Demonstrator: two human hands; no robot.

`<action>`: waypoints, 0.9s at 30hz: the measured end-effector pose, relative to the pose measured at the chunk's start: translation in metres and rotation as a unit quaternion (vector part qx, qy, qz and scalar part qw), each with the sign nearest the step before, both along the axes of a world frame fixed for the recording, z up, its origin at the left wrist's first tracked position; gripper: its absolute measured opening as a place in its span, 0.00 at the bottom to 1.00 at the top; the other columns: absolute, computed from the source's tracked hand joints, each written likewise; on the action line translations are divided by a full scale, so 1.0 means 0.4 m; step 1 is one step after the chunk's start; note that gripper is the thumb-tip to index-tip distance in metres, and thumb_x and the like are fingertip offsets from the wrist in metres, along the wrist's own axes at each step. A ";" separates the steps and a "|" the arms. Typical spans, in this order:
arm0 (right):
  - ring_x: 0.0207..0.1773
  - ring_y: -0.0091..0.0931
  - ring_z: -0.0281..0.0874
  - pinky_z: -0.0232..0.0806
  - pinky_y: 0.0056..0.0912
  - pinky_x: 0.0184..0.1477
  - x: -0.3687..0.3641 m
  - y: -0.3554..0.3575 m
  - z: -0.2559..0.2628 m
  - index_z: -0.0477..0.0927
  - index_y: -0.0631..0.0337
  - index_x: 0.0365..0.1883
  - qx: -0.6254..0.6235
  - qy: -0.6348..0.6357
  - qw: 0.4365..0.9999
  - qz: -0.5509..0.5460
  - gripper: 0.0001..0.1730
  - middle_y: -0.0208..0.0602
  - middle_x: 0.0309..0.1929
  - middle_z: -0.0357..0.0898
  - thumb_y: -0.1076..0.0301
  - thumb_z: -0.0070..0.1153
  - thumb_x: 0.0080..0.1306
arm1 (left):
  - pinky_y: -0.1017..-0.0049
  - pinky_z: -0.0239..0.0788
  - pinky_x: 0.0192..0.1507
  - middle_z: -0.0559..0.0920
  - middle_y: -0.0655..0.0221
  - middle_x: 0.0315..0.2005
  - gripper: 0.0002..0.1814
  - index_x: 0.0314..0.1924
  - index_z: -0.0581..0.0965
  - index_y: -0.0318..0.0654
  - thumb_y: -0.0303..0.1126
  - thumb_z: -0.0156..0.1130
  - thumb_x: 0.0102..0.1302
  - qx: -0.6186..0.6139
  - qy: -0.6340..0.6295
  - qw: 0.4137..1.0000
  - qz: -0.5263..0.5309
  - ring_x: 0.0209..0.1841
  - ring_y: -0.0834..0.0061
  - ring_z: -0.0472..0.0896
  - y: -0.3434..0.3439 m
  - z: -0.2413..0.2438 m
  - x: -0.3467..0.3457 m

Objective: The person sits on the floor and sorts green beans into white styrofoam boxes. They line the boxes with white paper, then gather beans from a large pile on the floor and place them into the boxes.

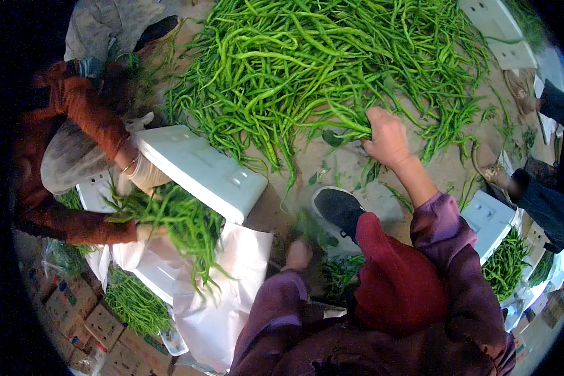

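Observation:
A wide heap of long green chili peppers [310,61] is spread over the ground in front of me. At its near edge my right hand [387,136] is closed around a few of these peppers, their tips pointing left out of the fist. My left hand [298,256] hangs low, left of my dark shoe [338,207], and is blurred. A smear of green lies just beyond its fingers, and I cannot tell whether it holds any. Loose leaves and some peppers [340,275] lie on the ground right of that hand.
At left, a co-worker's gloved hand [148,176] and other hand handle peppers over a white foam box [202,174] lined with pale sheeting [225,301]. Foam boxes of peppers [505,263] stand at right, beside another person's leg [545,207]. Cardboard cartons [103,324] lie lower left.

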State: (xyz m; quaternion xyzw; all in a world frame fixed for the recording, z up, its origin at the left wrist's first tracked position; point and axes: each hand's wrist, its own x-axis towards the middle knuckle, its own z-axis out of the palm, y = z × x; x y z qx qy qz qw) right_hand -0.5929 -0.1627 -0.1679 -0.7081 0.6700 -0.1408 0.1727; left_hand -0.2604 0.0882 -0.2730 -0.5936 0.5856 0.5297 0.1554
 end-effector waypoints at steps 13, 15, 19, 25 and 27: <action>0.38 0.30 0.79 0.70 0.32 0.46 -0.036 -0.038 0.025 0.80 0.65 0.47 0.078 -0.375 0.877 -0.291 0.18 0.45 0.39 0.83 0.70 0.59 0.58 | 0.56 0.67 0.51 0.78 0.44 0.44 0.20 0.49 0.74 0.29 0.37 0.64 0.64 -0.363 -0.106 0.879 0.290 0.48 0.42 0.75 -0.563 0.094 -0.194; 0.39 0.32 0.79 0.70 0.32 0.47 -0.058 -0.025 -0.004 0.79 0.66 0.48 0.044 -0.347 0.891 -0.289 0.19 0.44 0.37 0.82 0.72 0.59 0.56 | 0.55 0.68 0.50 0.79 0.40 0.45 0.24 0.47 0.74 0.30 0.44 0.66 0.62 -0.253 -0.111 0.907 0.316 0.49 0.43 0.77 -0.595 0.082 -0.209; 0.45 0.42 0.78 0.70 0.40 0.50 -0.071 -0.048 -0.050 0.77 0.66 0.51 -0.012 -0.156 0.961 -0.228 0.25 0.50 0.43 0.78 0.72 0.62 0.52 | 0.57 0.70 0.50 0.81 0.41 0.43 0.25 0.50 0.74 0.29 0.42 0.66 0.62 -0.220 -0.071 0.919 0.319 0.48 0.46 0.79 -0.572 0.080 -0.193; 0.52 0.46 0.73 0.71 0.46 0.51 -0.022 -0.122 -0.160 0.73 0.62 0.55 -0.042 0.027 0.982 -0.181 0.34 0.52 0.50 0.71 0.70 0.70 0.48 | 0.63 0.71 0.46 0.82 0.54 0.40 0.19 0.50 0.76 0.29 0.35 0.64 0.65 -0.202 0.100 0.884 0.409 0.42 0.61 0.80 -0.351 0.073 -0.169; 0.50 0.44 0.75 0.71 0.44 0.50 -0.041 -0.116 -0.164 0.74 0.60 0.55 -0.003 0.056 0.982 -0.178 0.34 0.50 0.47 0.74 0.67 0.70 0.48 | 0.64 0.71 0.41 0.82 0.60 0.36 0.15 0.47 0.77 0.32 0.34 0.63 0.65 -0.140 0.178 0.838 0.497 0.37 0.66 0.79 -0.328 0.089 -0.208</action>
